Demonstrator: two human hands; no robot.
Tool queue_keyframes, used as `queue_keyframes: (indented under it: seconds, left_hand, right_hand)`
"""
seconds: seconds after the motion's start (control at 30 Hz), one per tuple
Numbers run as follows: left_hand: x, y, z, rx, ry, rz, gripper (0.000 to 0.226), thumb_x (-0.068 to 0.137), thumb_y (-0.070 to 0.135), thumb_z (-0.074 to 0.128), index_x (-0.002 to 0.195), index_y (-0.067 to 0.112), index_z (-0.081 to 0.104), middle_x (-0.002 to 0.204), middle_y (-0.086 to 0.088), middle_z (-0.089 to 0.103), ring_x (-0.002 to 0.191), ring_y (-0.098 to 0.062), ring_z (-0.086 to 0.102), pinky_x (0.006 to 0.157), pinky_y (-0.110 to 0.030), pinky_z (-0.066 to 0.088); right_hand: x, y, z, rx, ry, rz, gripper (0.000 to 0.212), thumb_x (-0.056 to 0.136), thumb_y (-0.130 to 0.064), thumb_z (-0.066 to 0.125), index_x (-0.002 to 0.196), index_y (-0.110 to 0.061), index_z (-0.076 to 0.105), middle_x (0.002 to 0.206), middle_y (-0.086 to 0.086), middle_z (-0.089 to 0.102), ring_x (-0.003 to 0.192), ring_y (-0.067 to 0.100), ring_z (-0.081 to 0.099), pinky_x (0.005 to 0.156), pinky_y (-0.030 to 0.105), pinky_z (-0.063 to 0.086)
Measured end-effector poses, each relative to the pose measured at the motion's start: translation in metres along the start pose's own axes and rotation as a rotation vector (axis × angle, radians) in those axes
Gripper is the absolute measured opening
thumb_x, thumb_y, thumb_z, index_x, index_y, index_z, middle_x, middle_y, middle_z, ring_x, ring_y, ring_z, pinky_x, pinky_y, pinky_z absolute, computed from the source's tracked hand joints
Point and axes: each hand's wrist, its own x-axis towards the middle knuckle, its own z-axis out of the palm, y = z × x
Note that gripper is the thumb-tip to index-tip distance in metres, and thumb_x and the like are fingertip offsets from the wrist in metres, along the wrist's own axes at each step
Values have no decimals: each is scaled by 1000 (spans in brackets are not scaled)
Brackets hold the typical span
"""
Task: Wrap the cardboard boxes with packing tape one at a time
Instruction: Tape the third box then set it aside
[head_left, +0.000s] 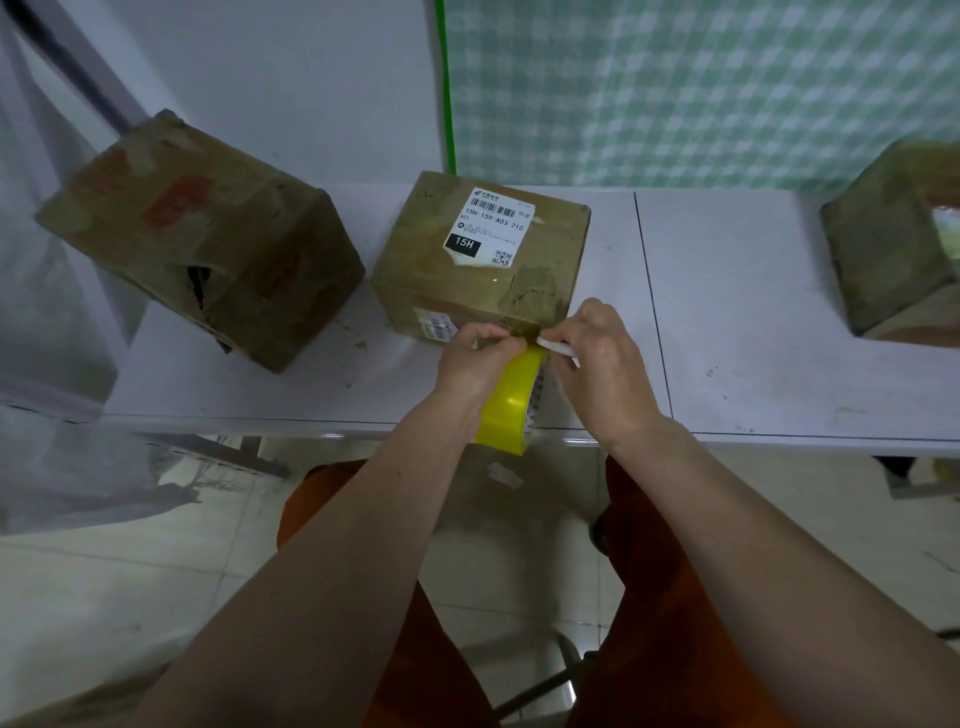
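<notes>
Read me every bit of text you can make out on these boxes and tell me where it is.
"15H-159-A03 210": white label on top of the middle box.
"15H": black patch on that label.
Its other print and QR code: too small.
Front sticker: blurred.
Left box, red marks: unreadable.

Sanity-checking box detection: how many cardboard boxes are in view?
3. A torn box at the table's left end, the labelled box at centre by the hands, a third box cut off at the right edge.

The left hand (475, 358) covers the tape roll's (511, 402) upper part. Right of the grip, a cardboard box (893, 244) is blurred and cut off by the frame edge.
</notes>
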Motion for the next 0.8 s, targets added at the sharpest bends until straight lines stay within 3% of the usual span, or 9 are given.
queue_keyframes:
  seconds: [0.1,0.17,0.27,0.43,0.53,0.63,0.73,0.8]
  left_hand:
    - [2,1,-1,11,-10,-9,15,82,22,73,89,24,59,102,-2,62,100,-28,61,87,-43,52]
    - [3,0,-2,22,-18,-1,16,83,21,72,89,24,58,101,-2,61,99,-28,61,87,-43,52]
    - [3,-1,-4,25,-30,8,18,81,20,74,87,24,58,106,-6,64,102,-30,62,92,-48,52]
    - [3,0,-7,26,-10,-8,14,84,24,73,83,26,60,105,-4,63,104,-27,60,94,-46,49]
    - [3,1,-6,34,14,15,13,88,28,70,79,26,60,98,0,62,110,-30,59,99,-50,48]
    - [5,2,-5,21,25,33,15,88,23,69,76,24,59,93,0,62,102,-26,60,99,-51,48]
    - [5,2,-6,8,8,46,16,88,21,69,75,23,60,94,-4,63,97,-27,59,98,-52,48]
    - [4,0,-11,31,-1,55,15,88,20,68,76,24,60,96,-5,62,101,-31,60,97,-51,49]
  right_hand:
    - [-12,14,-7,27,18,117,9,81,-1,70,90,-2,71,84,13,57,78,26,57,64,31,47]
    - [-17,30,-8,157,41,380,8,82,-6,71,90,-7,70,87,5,62,79,20,59,68,20,43]
    - [-20,55,2,377,68,788,10,83,-11,72,91,-12,68,88,-1,66,89,20,64,76,23,47]
    - [-12,72,20,388,-10,944,14,87,-15,68,98,-9,61,99,4,63,99,22,60,80,23,41]
    - [0,69,17,202,-29,775,29,92,-20,59,119,-7,59,123,13,58,117,28,50,95,32,41]
    - [13,45,7,113,57,305,45,97,-36,45,134,-11,51,140,14,45,132,30,33,111,36,27]
    - [32,29,11,-37,-153,-60,58,95,-50,35,143,-20,41,153,6,32,144,31,18,116,41,18]
    - [40,28,19,-111,-275,-126,58,94,-48,39,145,-20,38,155,4,30,146,33,13,117,48,20]
